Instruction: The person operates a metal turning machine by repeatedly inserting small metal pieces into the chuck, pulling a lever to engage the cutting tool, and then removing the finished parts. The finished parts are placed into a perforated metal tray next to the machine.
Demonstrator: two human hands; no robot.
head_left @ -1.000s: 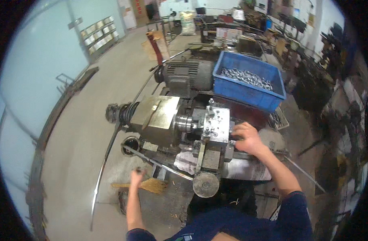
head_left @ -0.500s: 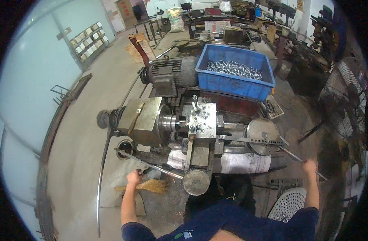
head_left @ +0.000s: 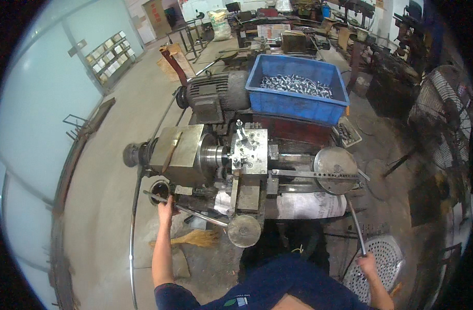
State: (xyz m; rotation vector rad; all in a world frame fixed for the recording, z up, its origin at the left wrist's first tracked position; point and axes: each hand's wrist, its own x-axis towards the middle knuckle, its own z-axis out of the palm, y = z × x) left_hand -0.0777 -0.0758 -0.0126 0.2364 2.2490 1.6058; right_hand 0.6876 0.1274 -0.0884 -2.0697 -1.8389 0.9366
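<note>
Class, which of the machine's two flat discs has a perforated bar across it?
The larger disc at right, crossed by the bar; the smaller front disc has none.

The right hand [head_left: 367, 263] hides the lower end of the right lever [head_left: 356, 223] and, with its forearm [head_left: 379, 293], part of the perforated disc [head_left: 387, 253]. The metal pieces' [head_left: 297, 86] exact shape is too small to tell. The fan [head_left: 439, 116] is cropped at right.

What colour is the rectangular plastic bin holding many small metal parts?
The rectangular plastic bin is blue; the head view shows it best.
</note>
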